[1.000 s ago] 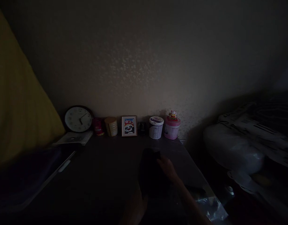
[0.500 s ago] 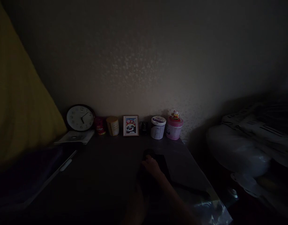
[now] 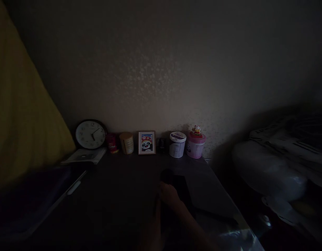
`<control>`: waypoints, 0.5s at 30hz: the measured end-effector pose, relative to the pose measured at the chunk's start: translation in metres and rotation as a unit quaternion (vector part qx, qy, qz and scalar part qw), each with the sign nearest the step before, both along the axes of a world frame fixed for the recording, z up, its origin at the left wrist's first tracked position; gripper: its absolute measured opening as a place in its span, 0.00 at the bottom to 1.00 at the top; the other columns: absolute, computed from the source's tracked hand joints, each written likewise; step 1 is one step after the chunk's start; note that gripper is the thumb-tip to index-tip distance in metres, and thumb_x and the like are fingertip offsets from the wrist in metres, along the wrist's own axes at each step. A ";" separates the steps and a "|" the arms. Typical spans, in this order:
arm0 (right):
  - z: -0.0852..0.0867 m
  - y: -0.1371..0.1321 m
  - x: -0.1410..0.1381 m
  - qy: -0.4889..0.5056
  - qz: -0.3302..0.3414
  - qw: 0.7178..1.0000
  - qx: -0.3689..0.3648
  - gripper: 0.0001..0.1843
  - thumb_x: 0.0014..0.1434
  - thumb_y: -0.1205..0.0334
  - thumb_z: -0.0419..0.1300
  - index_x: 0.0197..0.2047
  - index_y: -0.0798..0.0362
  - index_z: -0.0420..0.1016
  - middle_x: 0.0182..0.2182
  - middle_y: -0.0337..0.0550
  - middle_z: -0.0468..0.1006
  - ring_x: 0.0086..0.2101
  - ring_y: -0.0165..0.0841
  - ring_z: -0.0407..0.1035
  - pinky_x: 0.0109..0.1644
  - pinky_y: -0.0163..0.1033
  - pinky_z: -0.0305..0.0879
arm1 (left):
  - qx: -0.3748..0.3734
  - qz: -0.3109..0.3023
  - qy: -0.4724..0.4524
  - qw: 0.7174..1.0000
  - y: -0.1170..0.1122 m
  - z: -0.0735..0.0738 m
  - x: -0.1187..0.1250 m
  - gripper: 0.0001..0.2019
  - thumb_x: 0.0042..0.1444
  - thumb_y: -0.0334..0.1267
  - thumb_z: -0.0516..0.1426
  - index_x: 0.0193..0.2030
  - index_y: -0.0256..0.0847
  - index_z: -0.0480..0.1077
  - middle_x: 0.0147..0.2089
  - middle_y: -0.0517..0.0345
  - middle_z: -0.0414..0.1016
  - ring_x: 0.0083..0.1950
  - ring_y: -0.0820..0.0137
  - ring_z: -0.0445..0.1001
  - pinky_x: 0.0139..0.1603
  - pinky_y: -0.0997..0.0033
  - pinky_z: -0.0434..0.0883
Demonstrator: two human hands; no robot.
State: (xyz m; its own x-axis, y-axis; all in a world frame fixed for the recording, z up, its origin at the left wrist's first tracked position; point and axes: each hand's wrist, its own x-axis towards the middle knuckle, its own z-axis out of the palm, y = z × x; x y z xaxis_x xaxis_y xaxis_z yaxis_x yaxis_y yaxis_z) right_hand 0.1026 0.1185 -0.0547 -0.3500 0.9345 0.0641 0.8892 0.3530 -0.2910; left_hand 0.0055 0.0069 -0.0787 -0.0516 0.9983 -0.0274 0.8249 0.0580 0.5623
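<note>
The room is very dark. My right hand [image 3: 169, 194] reaches in from the bottom edge and rests on a dark flat object [image 3: 179, 184] lying on the dark table [image 3: 119, 188]. In the gloom its fingers do not show clearly. A dim shape at the bottom edge, left of that arm, looks like my left hand [image 3: 151, 228], low over the table; I cannot make out its fingers or whether it holds anything.
Along the wall stand a round clock [image 3: 90, 134], a red can [image 3: 112, 143], a yellow tin [image 3: 126, 143], a framed panda picture [image 3: 147, 142], a white tub [image 3: 177, 144] and a pink tub [image 3: 195, 146]. A booklet [image 3: 84, 156] lies left; yellow cloth [image 3: 22, 118] hangs there. Bedding [image 3: 276, 164] lies right.
My right hand has moved left and a little nearer to me across the dark flat object. The view has shifted slightly.
</note>
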 end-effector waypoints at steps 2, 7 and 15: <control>0.003 -0.006 0.003 0.023 0.026 0.999 -0.004 0.15 0.59 0.63 0.47 0.44 0.52 0.71 0.37 0.44 0.78 0.36 0.32 0.72 0.36 0.31 0.61 | -0.016 -0.004 0.011 1.000 0.002 0.002 0.003 0.19 0.56 0.45 0.52 0.52 0.41 0.62 0.54 0.52 0.64 0.51 0.67 0.66 0.51 0.57 0.65; 0.003 -0.033 0.021 0.159 0.118 0.979 0.051 0.16 0.61 0.64 0.44 0.42 0.47 0.72 0.39 0.38 0.77 0.40 0.30 0.68 0.44 0.32 0.60 | -0.048 0.000 0.033 0.998 0.003 0.002 0.009 0.19 0.55 0.45 0.52 0.52 0.40 0.62 0.53 0.52 0.64 0.51 0.67 0.67 0.50 0.59 0.65; -0.007 -0.011 0.029 0.138 0.177 0.971 0.084 0.15 0.62 0.64 0.46 0.45 0.45 0.71 0.44 0.36 0.75 0.53 0.32 0.58 0.60 0.46 0.39 | -0.092 0.010 0.052 0.994 -0.001 -0.001 0.009 0.22 0.56 0.47 0.51 0.55 0.40 0.59 0.52 0.51 0.66 0.48 0.68 0.69 0.48 0.59 0.67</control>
State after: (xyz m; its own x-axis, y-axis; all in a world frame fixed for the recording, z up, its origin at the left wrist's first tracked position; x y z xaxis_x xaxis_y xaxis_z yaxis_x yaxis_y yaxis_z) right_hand 0.1311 0.1076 -0.0616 -0.5955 0.7266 0.3427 0.5993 0.6858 -0.4130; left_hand 0.0147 0.0060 -0.0799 -0.0830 0.9757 -0.2027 0.8753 0.1686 0.4532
